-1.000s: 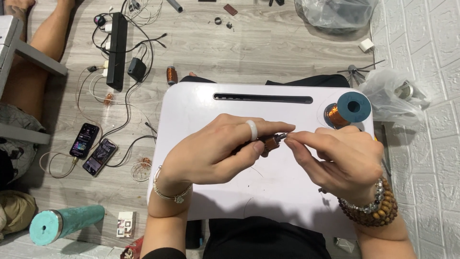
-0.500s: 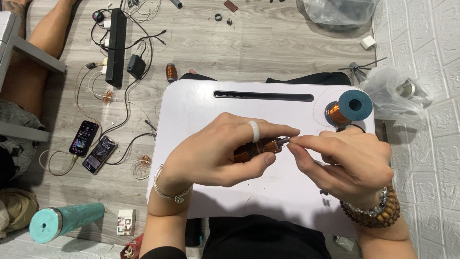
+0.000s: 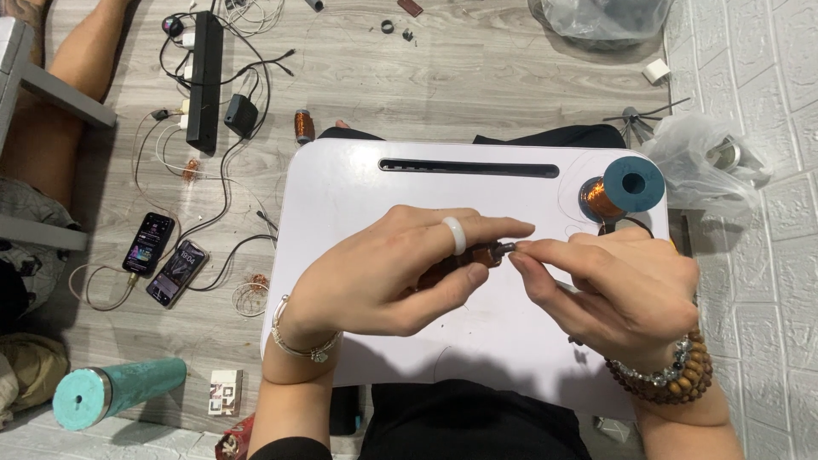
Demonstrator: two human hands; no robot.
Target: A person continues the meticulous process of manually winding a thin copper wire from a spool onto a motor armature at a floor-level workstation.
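My left hand (image 3: 388, 277), with a white ring on one finger, is closed around a small copper-wound coil (image 3: 487, 253) over the white lap table (image 3: 358, 183). My right hand (image 3: 618, 290) meets it from the right, thumb and forefinger pinching at the coil's end; what they pinch is too small to make out. A teal spool of copper wire (image 3: 620, 187) lies on the table's far right corner, just beyond my right hand. Most of the coil is hidden by my fingers.
On the wooden floor to the left lie a black power strip (image 3: 205, 77) with cables, two phones (image 3: 164, 258), a small copper coil (image 3: 302, 126) and a teal bottle (image 3: 115, 390). Another person's leg (image 3: 64, 94) is at far left. Clear plastic bags (image 3: 711, 162) sit at right.
Both hands have stayed together over the table. The fingers shifted slightly around the coil, and my right fingertips now pinch closer at its end.
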